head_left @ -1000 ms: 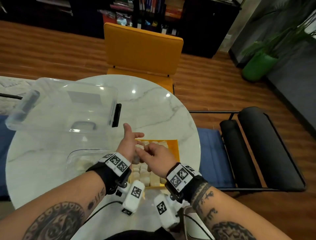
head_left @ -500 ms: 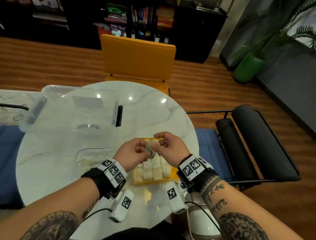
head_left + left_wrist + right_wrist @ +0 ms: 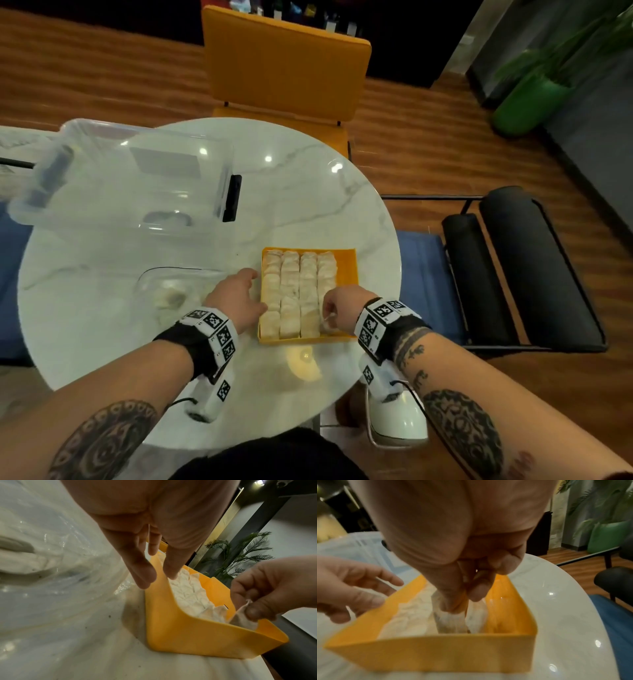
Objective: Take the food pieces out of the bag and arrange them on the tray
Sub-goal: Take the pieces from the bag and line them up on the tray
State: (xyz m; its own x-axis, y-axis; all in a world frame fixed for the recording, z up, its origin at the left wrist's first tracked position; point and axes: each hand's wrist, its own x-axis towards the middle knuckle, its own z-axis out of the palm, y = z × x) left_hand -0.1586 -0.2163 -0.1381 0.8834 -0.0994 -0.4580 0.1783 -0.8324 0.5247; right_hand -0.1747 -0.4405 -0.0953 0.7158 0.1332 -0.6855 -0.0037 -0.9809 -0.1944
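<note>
A yellow tray (image 3: pixel 347 270) on the marble table holds rows of pale food pieces (image 3: pixel 298 291). My right hand (image 3: pixel 329 317) pinches one food piece (image 3: pixel 450 618) by its top edge and holds it low in the tray's near right corner. My left hand (image 3: pixel 255 291) is beside the tray's left wall with its fingers (image 3: pixel 142 574) straight and holding nothing. The clear bag (image 3: pixel 171 294) lies left of the tray with a few pieces inside. In the left wrist view the tray (image 3: pixel 188 635), the pinched piece (image 3: pixel 243 619) and the bag (image 3: pixel 60 561) all show.
A large clear plastic bin (image 3: pixel 120 181) takes up the table's back left. An orange chair (image 3: pixel 284 65) stands behind the table and a black padded chair (image 3: pixel 513 267) to the right. The tray sits near the table's right edge. A white device (image 3: pixel 394 425) hangs below the front edge.
Both hands held one piece above the tray. The right hand has lowered it into the near right corner, and the left hand has let go and moved to the tray's left side.
</note>
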